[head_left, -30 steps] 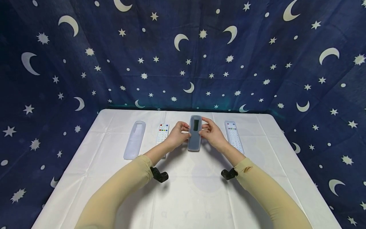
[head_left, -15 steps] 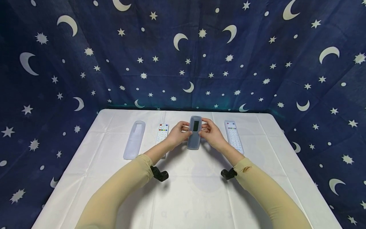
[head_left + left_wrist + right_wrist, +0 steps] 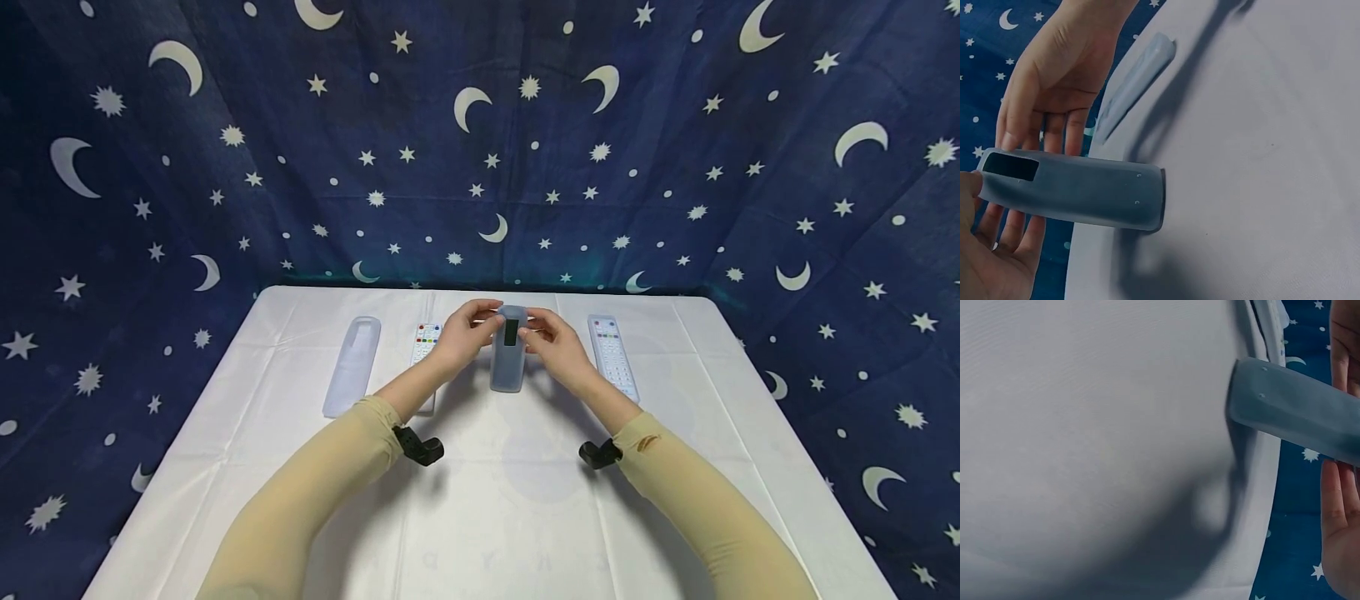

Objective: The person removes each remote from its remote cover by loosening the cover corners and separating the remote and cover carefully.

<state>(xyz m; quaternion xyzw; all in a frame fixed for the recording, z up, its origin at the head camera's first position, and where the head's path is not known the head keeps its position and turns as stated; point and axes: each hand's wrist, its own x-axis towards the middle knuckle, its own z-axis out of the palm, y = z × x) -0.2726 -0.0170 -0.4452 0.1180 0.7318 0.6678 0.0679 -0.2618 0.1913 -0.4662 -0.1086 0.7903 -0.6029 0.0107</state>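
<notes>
In the head view, both hands hold a grey-blue remote control [image 3: 507,367] in a translucent cover, window side up, over the far middle of the table. My left hand [image 3: 467,337] pinches its far left corner, the thumb near the dark window. My right hand [image 3: 558,346] grips the right edge, its thumb on the top face. In the left wrist view the covered remote [image 3: 1091,190] lies across between the left hand [image 3: 1000,262] and the right hand [image 3: 1057,75]. The right wrist view shows its near end; the remote's front face is hidden.
On the white table [image 3: 480,500], a cover [image 3: 352,367] lies at the left. Beside it a white remote [image 3: 426,346] is partly hidden by my left forearm. Another white remote in a clear cover [image 3: 613,358] lies at the right. A star-patterned cloth [image 3: 420,125] hangs behind.
My left hand has shifted along the left edge to the far end of the covered remote. My right thumb has slid slightly farther up. The things on the table stay put.
</notes>
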